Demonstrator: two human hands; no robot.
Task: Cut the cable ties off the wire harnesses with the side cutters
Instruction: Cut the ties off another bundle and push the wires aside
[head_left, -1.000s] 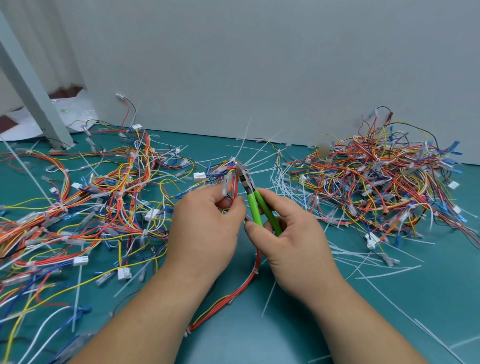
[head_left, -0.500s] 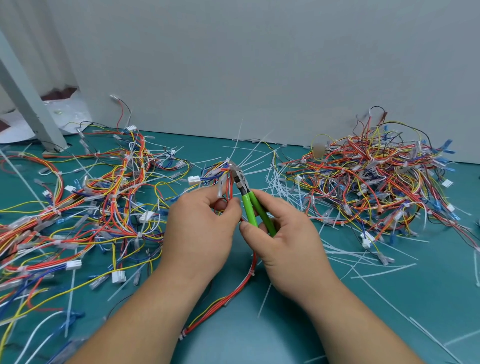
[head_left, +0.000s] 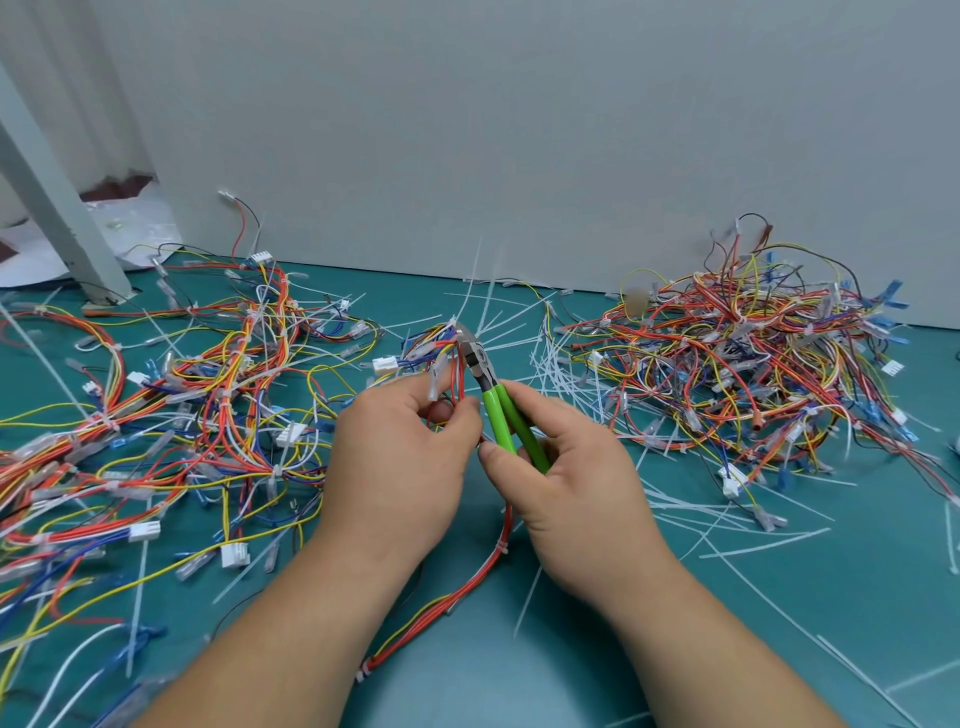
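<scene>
Head: teal mat (head_left: 519, 675), grey wall (head_left: 519, 130) behind; left hand (head_left: 400, 467) grip pinches harness (head_left: 456, 374), right hand (head_left: 576, 483) grip holds side cutters (head_left: 498, 415).

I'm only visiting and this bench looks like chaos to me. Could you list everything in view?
Cutters: one, green handles, centre, tip at the top of the held bundle.
Held wire bundle: one, mostly red, between the hands, trailing toward the near edge.
Left wire pile: one, multicoloured, left.
Right wire pile: one, multicoloured, right.
Loose ties: many, white, strewn centre and right.
Mat: one, teal, under everything.
Wall: one, pale grey, behind.
Post: one, grey, far left.
Left hand: pinches the bundle.
Right hand: grips the cutters.
</scene>
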